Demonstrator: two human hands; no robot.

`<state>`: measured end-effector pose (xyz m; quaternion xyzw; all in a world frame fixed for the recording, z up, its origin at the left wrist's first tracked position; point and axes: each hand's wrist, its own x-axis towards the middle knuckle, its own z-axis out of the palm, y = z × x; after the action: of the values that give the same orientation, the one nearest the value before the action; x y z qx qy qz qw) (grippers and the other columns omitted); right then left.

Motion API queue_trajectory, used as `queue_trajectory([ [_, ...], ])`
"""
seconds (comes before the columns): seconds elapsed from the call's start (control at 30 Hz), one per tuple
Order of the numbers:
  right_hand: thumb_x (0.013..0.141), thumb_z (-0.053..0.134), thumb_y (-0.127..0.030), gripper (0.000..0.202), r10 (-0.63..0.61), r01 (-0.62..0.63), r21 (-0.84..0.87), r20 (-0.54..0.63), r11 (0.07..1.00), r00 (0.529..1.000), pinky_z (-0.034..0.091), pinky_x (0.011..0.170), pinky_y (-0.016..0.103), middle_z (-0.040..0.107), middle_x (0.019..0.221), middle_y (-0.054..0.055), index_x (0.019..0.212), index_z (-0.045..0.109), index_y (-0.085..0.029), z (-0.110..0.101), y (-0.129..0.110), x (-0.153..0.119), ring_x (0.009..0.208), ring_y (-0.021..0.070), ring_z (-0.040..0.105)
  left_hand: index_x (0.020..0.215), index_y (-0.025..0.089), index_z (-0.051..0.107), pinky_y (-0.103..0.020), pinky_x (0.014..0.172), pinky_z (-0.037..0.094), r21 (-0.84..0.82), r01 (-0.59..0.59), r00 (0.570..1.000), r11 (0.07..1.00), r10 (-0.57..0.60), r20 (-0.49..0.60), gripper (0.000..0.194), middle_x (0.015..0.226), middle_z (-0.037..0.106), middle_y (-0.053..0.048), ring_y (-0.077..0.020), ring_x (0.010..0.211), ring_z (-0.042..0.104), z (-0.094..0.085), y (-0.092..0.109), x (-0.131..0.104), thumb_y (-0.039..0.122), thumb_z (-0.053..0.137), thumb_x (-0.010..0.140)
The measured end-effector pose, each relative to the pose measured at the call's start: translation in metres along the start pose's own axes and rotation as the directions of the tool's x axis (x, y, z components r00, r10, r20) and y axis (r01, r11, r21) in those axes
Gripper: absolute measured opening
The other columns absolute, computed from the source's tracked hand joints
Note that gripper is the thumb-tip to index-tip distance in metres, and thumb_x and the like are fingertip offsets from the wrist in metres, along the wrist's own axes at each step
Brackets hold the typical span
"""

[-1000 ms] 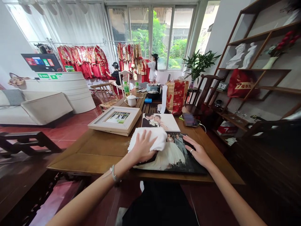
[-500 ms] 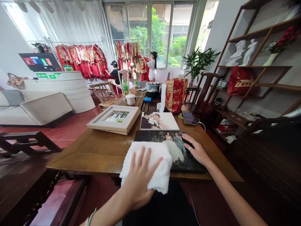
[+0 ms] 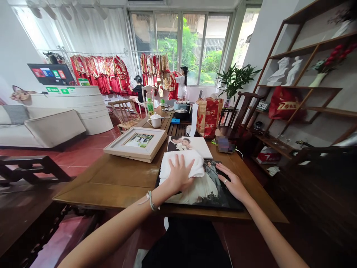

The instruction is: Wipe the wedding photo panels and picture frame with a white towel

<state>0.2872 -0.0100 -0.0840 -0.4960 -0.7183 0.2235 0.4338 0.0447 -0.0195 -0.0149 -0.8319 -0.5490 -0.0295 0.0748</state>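
My left hand (image 3: 180, 174) lies flat with spread fingers on a folded white towel (image 3: 167, 167), pressing it against the upper left of a dark wedding photo panel (image 3: 195, 195). Part of the picture is hidden under the towel and hand. On the panel's right side rests my right hand (image 3: 232, 184), fingers stretched out, a ring on one of them. Just beyond lies a second, paler wedding photo panel (image 3: 205, 148), its near left part covered by the towel. To the left is a light wooden picture frame (image 3: 136, 143) with a small photo inside.
A white lidded cup (image 3: 155, 120), a blue box (image 3: 175, 121), a red patterned paper bag (image 3: 209, 117) and a phone (image 3: 225, 145) on a white cable stand farther back on the wooden table (image 3: 111, 186). Two people are by the red garments (image 3: 100, 72) near the window.
My left hand has slid the towel forward, from the panel's near left edge to its far left part. My right hand stays in place on the panel. The camera view tilts slightly up.
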Motion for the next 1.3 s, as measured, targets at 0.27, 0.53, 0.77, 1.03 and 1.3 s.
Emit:
queue_trajectory([
  [0.27, 0.082, 0.051, -0.029, 0.037, -0.01, 0.01, -0.001, -0.008, 1.0, 1.0, 0.027, 0.109, 0.047, 0.051, 0.133, 0.005, 0.118, 0.058, -0.026, 0.0, 0.0, 0.001, 0.129, 0.0224, 0.038, 0.143, 0.029, 0.004, -0.07, 0.096, 0.005, -0.079, -0.159, 0.987, 0.984, 0.158, -0.014, 0.098, 0.148, 0.009, -0.02, -0.0484, 0.13, -0.003, 0.005, 0.04, -0.094, 0.061, 0.057, 0.068],
  [0.53, 0.083, 0.051, -0.029, 0.038, -0.007, 0.008, -0.011, 0.009, 1.0, 1.0, 0.026, 0.109, 0.047, 0.049, 0.134, 0.006, 0.12, 0.056, -0.026, 0.0, 0.002, 0.001, 0.13, 0.022, 0.036, 0.143, 0.027, 0.015, -0.067, 0.096, 0.016, -0.055, -0.108, 0.993, 0.993, 0.11, 0.048, 0.08, 0.145, 0.021, -0.019, -0.0478, 0.13, 0.011, -0.003, 0.035, -0.043, 0.054, 0.052, 0.077],
  [0.77, 0.083, 0.05, -0.032, 0.039, 0.003, -0.003, -0.016, 0.014, 1.0, 1.0, 0.025, 0.109, 0.047, 0.049, 0.135, 0.006, 0.121, 0.056, -0.024, 0.0, 0.0, 0.0, 0.13, 0.0228, 0.036, 0.142, 0.025, 0.023, -0.065, 0.092, 0.023, 0.041, 0.006, 0.998, 0.999, -0.008, 0.054, 0.07, 0.142, 0.028, -0.021, -0.0465, 0.128, 0.021, -0.007, 0.026, 0.023, 0.053, 0.047, 0.082],
  [1.03, 0.082, 0.05, -0.035, 0.039, 0.003, -0.003, -0.014, 0.017, 1.0, 1.0, 0.025, 0.109, 0.049, 0.049, 0.134, 0.008, 0.119, 0.057, -0.023, 0.0, -0.002, 0.001, 0.13, 0.0244, 0.036, 0.144, 0.025, 0.009, -0.065, 0.095, 0.017, 0.034, -0.161, 0.987, 0.986, 0.16, 0.023, 0.09, 0.146, 0.018, -0.022, -0.0486, 0.13, 0.011, -0.005, 0.056, -0.074, 0.061, 0.051, 0.073],
  [1.3, 0.081, 0.051, -0.036, 0.039, -0.006, 0.006, 0.01, 0.002, 1.0, 1.0, 0.025, 0.109, 0.049, 0.051, 0.133, 0.007, 0.118, 0.058, -0.025, 0.0, -0.001, 0.001, 0.129, 0.0247, 0.037, 0.142, 0.03, 0.017, -0.06, 0.094, 0.023, 0.007, -0.139, 0.984, 0.99, 0.138, 0.111, 0.076, 0.144, 0.023, -0.02, -0.0462, 0.129, 0.018, -0.014, 0.047, -0.045, 0.058, 0.047, 0.078],
])
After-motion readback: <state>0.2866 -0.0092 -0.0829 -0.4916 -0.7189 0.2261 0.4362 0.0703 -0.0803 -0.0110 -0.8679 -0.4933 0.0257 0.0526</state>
